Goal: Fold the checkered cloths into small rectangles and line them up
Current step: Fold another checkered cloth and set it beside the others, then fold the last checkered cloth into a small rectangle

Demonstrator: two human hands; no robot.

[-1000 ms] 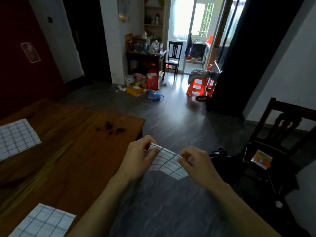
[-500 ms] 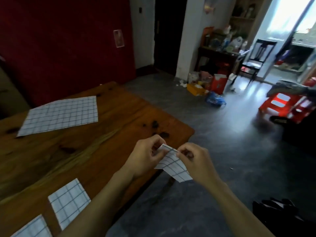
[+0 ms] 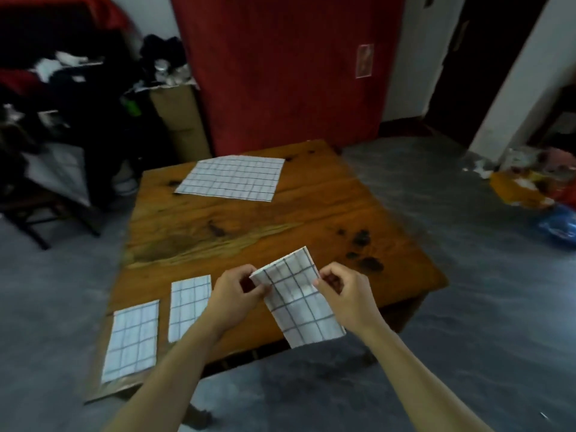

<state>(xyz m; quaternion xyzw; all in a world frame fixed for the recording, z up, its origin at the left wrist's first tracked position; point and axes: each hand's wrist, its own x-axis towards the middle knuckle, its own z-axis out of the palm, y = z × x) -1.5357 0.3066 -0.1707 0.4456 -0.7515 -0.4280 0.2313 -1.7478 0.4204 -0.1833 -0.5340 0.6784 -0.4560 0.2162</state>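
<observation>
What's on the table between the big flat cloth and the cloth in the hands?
Nothing: in the head view only bare table lies between the big cloth and the held cloth.

View swung left: doorway, chairs, red stools gone from sight; red wall [image 3: 280, 73] now straight ahead, whole wooden table [image 3: 237, 232] visible. Folded white checkered cloth [image 3: 299, 297], earlier pinched over grey floor, now held above table's near edge by left hand [image 3: 237, 294] and right hand [image 3: 346, 294], lying flatter, longer rectangle showing.
</observation>
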